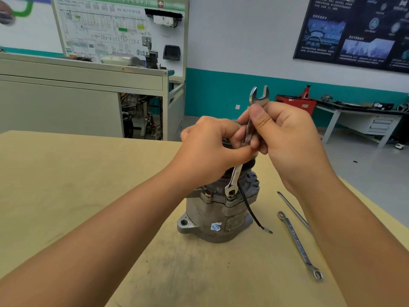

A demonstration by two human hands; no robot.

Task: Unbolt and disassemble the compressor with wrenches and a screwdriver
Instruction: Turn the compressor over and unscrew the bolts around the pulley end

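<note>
Workshop, teal-banded wall; tan board tabletop, scuffed grey near the middle. Cast-metal compressor stands upright at centre, black wire hanging on its right. Both hands pinch one steel combination wrench with curled fingers: left hand lower, right hand higher. Ring end sits on a bolt, open end up. Right of the compressor, flat on the board, lie a ring wrench and a screwdriver.

Left hand and right hand grip a wrench (open end up) on the compressor.
</note>
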